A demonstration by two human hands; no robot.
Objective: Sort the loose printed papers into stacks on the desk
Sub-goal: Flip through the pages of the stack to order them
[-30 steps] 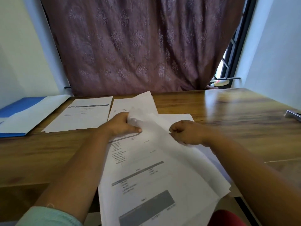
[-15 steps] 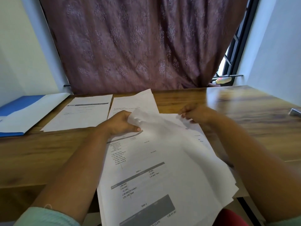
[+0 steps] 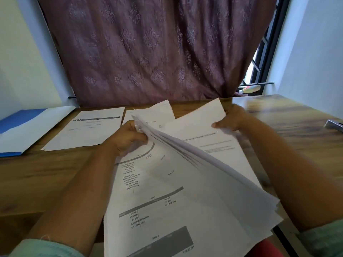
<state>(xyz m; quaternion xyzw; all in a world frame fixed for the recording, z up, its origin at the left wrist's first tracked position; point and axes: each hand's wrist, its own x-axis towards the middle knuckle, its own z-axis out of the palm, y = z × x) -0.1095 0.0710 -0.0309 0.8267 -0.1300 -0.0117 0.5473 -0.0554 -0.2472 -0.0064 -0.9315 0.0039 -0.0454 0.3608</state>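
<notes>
1. Left hand: curled round the far edge of a fanned bundle of papers, thumb on top; bundle lifted at that edge and spread toward the near right; uppermost visible page printed with tables and grey bars.
2. Right hand: gripped the far right corner of a single sheet, thumb on its upper face, remaining fingers beneath and hidden; sheet raised off the bundle, a line of heading text and some smaller print legible only in part.
3. Desk: wooden, glossy at the right; bore two flat paper lots beyond the hands.
4. Headed stack: laid flat left of centre, dark bar across its top; just beside it, a second stack, partly covered by the left hand and the bundle.
5. Blue and white folder: at the far left edge of the desk, well apart from the hands.
6. Metal object: at the right margin, cut off by the frame; kind not determinable.
7. Patterned curtain: hung behind the desk; barred window at its right.
</notes>
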